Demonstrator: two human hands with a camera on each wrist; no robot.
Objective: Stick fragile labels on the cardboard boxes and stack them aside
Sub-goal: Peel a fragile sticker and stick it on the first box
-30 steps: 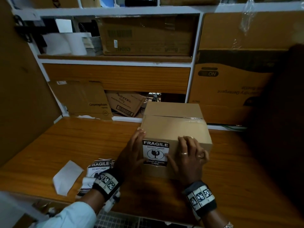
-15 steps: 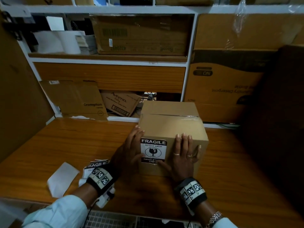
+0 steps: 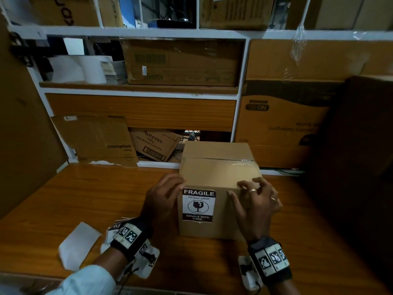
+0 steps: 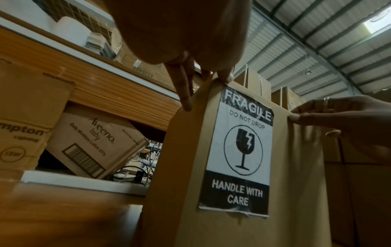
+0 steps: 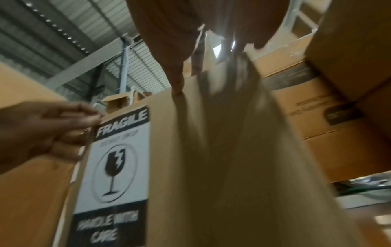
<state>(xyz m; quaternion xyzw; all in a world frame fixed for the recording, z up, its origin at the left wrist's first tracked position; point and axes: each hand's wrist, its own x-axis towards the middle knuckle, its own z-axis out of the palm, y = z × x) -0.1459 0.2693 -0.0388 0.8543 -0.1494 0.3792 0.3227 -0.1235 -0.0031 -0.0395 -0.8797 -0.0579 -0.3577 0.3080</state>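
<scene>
Box (image 3: 219, 173), taped shut along its top, is stood on the wooden bench (image 3: 74, 199) just in front of the shelving (image 3: 136, 93). A fragile label (image 3: 199, 205) is stuck flat on the near face, toward the left edge, with a small tear seen at its bottom margin in the left wrist view.

The box is gripped at its upper left corner by the left hand (image 3: 163, 201): the fingers are curled over the top edge and down the left side, and the thumb is laid by the label's top corner. The upper right part is gripped by the right hand (image 3: 257, 207), fingers bent over the top edge and the thumb pressed against the near face, clear of the label. Two rings are worn on that hand.

To the left on the bench, a white backing sheet (image 3: 78, 245) is lain flat, and a stack of spare labels (image 3: 116, 228) is partly hidden under the left wrist. Behind the bench, an Aveeno carton (image 3: 155, 145) is tilted in the lower shelf opening beside a flattened Crompton carton (image 3: 102, 139). The right wrist view is blurred.
</scene>
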